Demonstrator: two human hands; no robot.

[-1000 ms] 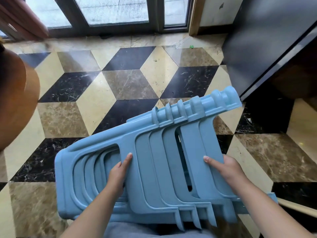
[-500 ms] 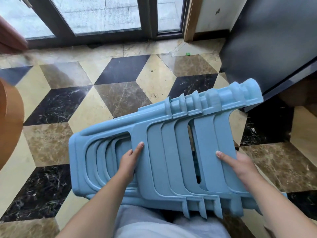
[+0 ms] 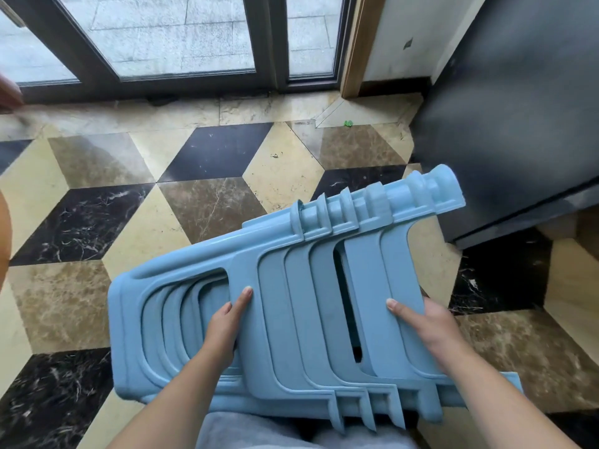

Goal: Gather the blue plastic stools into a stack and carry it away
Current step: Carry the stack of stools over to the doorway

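A stack of several nested blue plastic stools lies on its side in front of my body, held off the floor, seats to the left and legs pointing right. My left hand grips the stack through a side opening, its thumb on top and its fingers hidden inside. My right hand grips a leg near the right end, the thumb lying across the leg's face and the fingers hidden underneath.
The floor is marble in a cube pattern. Glass doors with dark frames stand ahead. A dark cabinet rises at the right, close to the stack's far end. A brown rounded object shows at the left edge.
The stack and both hands have moved forward toward the glass doors and the dark cabinet. Both grips are unchanged.
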